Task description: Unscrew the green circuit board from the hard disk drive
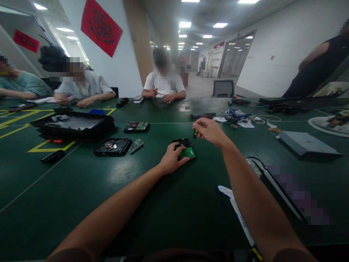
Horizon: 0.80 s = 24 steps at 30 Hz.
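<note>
A hard drive [188, 153] with a green circuit board lies on the green table in front of me. My left hand [172, 159] grips it against the table, fingers on its far side and thumb along the near edge. Just right of and above the drive, my right hand [208, 131] is closed around a screwdriver [195, 134] with a black and yellow handle. Its tip is too dark to make out. To the left lie an opened drive casing [113, 146] with small metal pieces in it, a loose circuit board [136, 145] and another hard drive [137, 126].
A black tray [73, 125] stands at the left, near a dark handheld object [52, 156]. On the right are a grey metal box [308, 143], tangled cables [240, 114] and a white and blue strip [237, 209] under my forearm. Several people sit or stand around the table.
</note>
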Tool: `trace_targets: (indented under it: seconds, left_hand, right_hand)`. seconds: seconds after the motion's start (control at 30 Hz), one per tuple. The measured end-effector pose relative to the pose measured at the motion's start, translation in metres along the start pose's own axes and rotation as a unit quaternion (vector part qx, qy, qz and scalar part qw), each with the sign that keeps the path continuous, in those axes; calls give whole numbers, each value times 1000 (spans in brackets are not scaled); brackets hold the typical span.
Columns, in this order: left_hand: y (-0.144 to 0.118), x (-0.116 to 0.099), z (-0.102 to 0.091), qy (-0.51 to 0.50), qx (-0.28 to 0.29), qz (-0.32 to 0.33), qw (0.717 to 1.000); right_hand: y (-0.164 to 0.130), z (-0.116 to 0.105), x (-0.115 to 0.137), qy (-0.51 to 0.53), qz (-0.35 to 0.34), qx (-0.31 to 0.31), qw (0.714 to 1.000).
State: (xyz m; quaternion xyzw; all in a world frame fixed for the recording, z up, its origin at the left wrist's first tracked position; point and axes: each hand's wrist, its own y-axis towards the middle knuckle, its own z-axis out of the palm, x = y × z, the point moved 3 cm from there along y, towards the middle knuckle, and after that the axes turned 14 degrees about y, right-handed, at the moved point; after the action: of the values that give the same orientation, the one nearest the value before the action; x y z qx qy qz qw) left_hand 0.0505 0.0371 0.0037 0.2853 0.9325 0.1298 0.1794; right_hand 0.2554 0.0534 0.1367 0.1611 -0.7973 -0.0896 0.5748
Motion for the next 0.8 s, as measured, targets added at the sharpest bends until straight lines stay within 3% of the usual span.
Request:
trace_targets:
  seconds: [0.1,0.23,0.5,0.8]
  left_hand:
    - [0,1,1,-1,-1,0,1000]
    - [1,2,3,1,-2,3,1000]
    - [0,0,0,1,8,-1,1000]
    - [0,1,2,4,8,0,1000]
  right_hand:
    - [0,1,1,24,16,21,999]
    - [-1,0,5,-18,-5,28,999]
    - [-1,-4,0,-65,-12,-9,998]
    - [-1,-1,3,-11,4,6,1000]
